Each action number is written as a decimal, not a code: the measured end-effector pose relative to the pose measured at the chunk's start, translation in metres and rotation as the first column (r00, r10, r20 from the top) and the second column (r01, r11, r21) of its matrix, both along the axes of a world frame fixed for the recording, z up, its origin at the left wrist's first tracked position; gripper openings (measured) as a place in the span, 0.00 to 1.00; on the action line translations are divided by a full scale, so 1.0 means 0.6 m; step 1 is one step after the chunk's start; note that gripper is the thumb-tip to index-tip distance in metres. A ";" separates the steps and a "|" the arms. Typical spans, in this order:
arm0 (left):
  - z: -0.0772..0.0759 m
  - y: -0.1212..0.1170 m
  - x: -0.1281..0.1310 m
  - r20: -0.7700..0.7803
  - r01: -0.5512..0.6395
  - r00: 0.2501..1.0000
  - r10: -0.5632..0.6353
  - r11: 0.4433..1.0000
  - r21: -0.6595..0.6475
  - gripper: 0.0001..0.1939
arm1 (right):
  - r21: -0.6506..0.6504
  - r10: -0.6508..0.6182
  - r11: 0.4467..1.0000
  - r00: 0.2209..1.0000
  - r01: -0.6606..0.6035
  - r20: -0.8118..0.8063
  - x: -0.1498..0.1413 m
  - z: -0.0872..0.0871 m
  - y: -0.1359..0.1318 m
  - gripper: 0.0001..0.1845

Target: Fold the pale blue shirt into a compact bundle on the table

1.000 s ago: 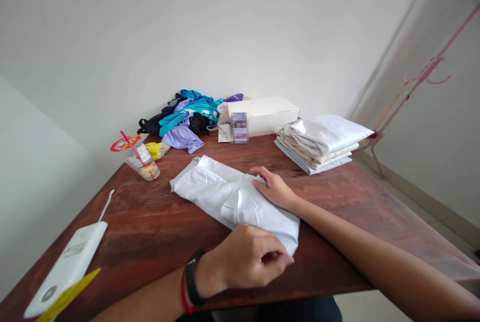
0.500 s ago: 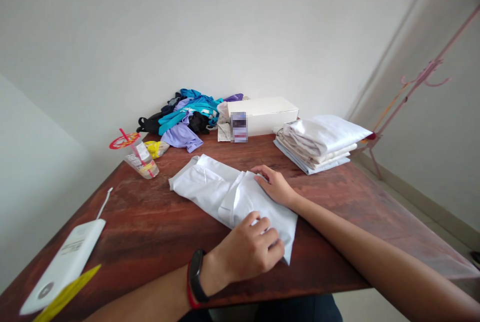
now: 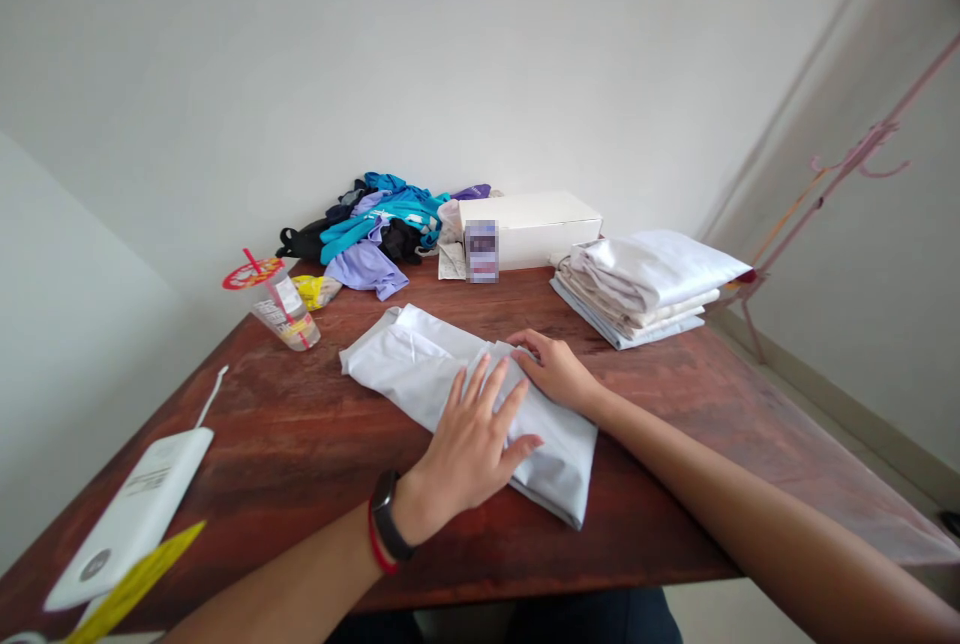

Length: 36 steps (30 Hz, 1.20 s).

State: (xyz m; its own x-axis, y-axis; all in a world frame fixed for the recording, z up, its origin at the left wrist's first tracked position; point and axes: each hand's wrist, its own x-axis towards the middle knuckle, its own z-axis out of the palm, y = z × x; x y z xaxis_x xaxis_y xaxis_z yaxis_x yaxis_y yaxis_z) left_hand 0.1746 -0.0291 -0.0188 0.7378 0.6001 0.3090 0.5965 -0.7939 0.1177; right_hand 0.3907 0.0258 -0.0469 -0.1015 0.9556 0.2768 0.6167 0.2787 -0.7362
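Observation:
A folded white shirt (image 3: 412, 354) lies slantwise on the wooden table in front of me. My left hand (image 3: 476, 439) rests flat on its middle with the fingers spread, a black band and a red cord round the wrist. On the shirt's far right edge lies my right hand (image 3: 559, 374), its fingers loosely stretched over the cloth and nothing gripped in them. To the right stands a stack of folded clothes (image 3: 637, 299), with a white one on top and beige and light blue ones beneath.
A heap of crumpled clothes (image 3: 390, 224) and a white box (image 3: 540, 229) sit against the wall. At left are a plastic cup (image 3: 283, 309) with a red straw, a yellow packet (image 3: 315, 291) and a white power strip-like device (image 3: 135, 514). Beyond the table's right side leans a pink rack (image 3: 825, 179).
My left hand has opened from curled fingers and moved left and up onto the shirt's middle, laying the near flap flatter. My right hand has stayed on the far edge.

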 end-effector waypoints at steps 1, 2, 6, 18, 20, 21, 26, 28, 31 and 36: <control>-0.005 0.004 -0.002 -0.029 -0.040 0.999 0.040 0.999 -0.014 0.36 | 0.001 0.010 1.000 1.000 -0.010 0.010 0.003 0.001 0.001 0.12; -0.010 0.007 -0.003 -0.055 -0.069 0.996 0.067 0.997 -0.029 0.38 | 0.000 0.021 1.000 1.000 -0.021 0.016 0.006 0.001 0.002 0.12; -0.027 0.010 -0.007 -0.115 -0.092 0.990 0.084 0.994 -0.065 0.38 | -0.038 0.046 0.998 0.998 -0.044 0.036 0.016 -0.001 0.004 0.12; -0.034 0.021 -0.011 -0.173 -0.067 0.984 0.045 0.990 -0.122 0.41 | 0.088 0.091 0.988 0.940 -0.127 0.329 0.022 -0.020 -0.005 0.24; -0.032 0.027 -0.013 -0.152 -0.058 0.988 0.035 0.987 -0.152 0.45 | 0.110 0.158 0.973 0.930 -0.205 0.332 0.023 -0.022 -0.007 0.27; -0.031 0.032 -0.015 -0.139 -0.052 0.990 0.029 0.985 -0.162 0.46 | 0.113 0.208 0.960 0.921 -0.257 0.329 0.023 -0.022 -0.008 0.28; -0.047 0.056 -0.028 -0.052 -0.084 0.996 0.079 0.989 -0.119 0.29 | -0.044 0.399 0.912 0.854 -0.409 0.333 0.027 -0.020 -0.010 0.31; -0.058 0.063 -0.030 -0.039 -0.102 0.994 0.098 0.989 -0.109 0.27 | -0.127 0.427 0.903 0.831 -0.410 0.357 0.029 -0.017 -0.011 0.32; -0.069 0.063 -0.029 -0.053 -0.106 0.994 0.100 0.988 -0.116 0.31 | -0.191 0.449 0.893 0.804 -0.406 0.391 0.030 -0.013 -0.012 0.34; -0.067 0.049 -0.029 -0.103 -0.161 0.984 0.148 0.977 -0.140 0.35 | -0.219 0.451 0.893 0.799 -0.394 0.398 0.027 -0.009 -0.012 0.34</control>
